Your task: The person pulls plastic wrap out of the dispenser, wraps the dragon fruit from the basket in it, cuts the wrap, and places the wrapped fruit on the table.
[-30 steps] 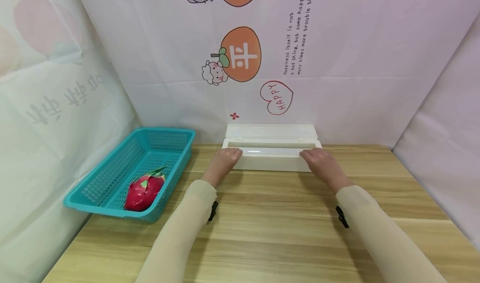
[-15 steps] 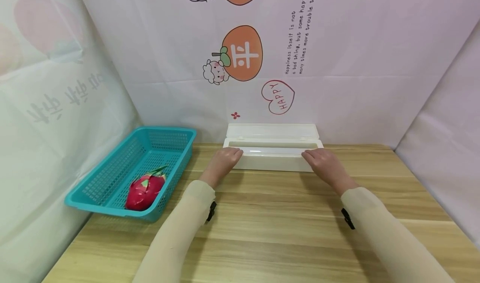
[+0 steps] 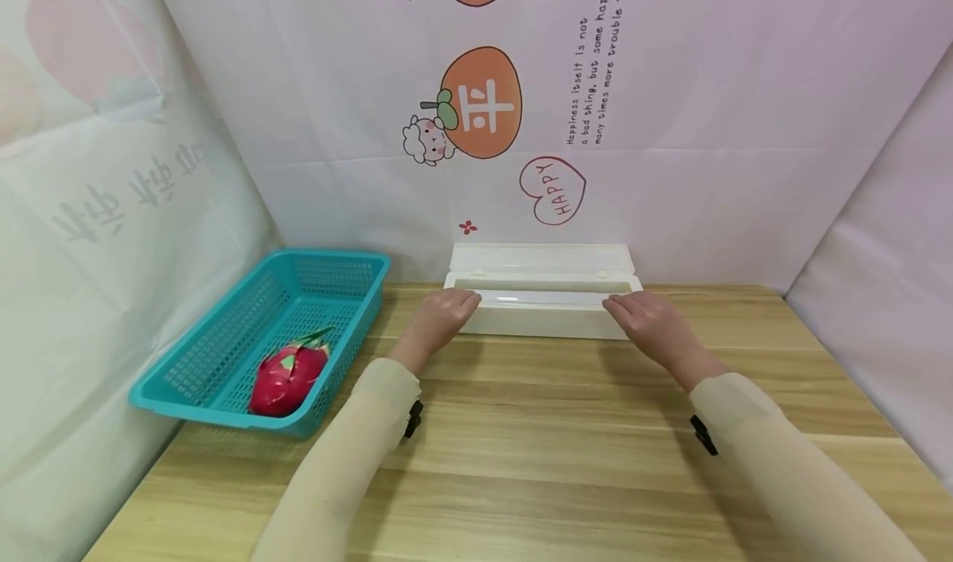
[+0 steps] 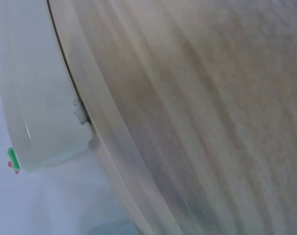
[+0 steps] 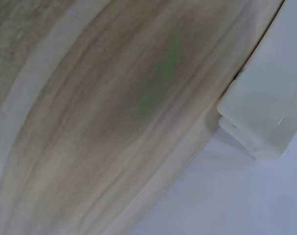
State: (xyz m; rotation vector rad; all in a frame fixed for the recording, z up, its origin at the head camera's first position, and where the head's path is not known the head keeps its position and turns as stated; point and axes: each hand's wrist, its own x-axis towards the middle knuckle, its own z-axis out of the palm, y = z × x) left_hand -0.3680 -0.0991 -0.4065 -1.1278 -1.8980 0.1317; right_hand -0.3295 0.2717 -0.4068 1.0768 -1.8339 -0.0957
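A long white cling film dispenser [image 3: 547, 320] stands at the table's back edge, its hinged lid [image 3: 542, 257] raised against the back sheet. Shiny cling film [image 3: 536, 298] lies along its opening. At the left end of the front rim, my left hand [image 3: 439, 314] has curled fingers and pinches the film's edge. My right hand [image 3: 651, 322] does the same at the right end, though the thin film at the fingertips is hard to make out. The wrist views catch the dispenser's ends, its left end [image 4: 40, 93] and right end [image 5: 268, 98], but no fingers.
To the left sits a teal plastic basket [image 3: 208, 417] holding a red dragon fruit [image 3: 289, 380] with green tips. White printed sheets [image 3: 357, 115] rise behind and on both sides of the wooden table [image 3: 551, 446].
Both hands stay at the dispenser's front rim. My right hand has shifted slightly right and both forearms have spread a little outward. The dispenser and basket have kept their places.
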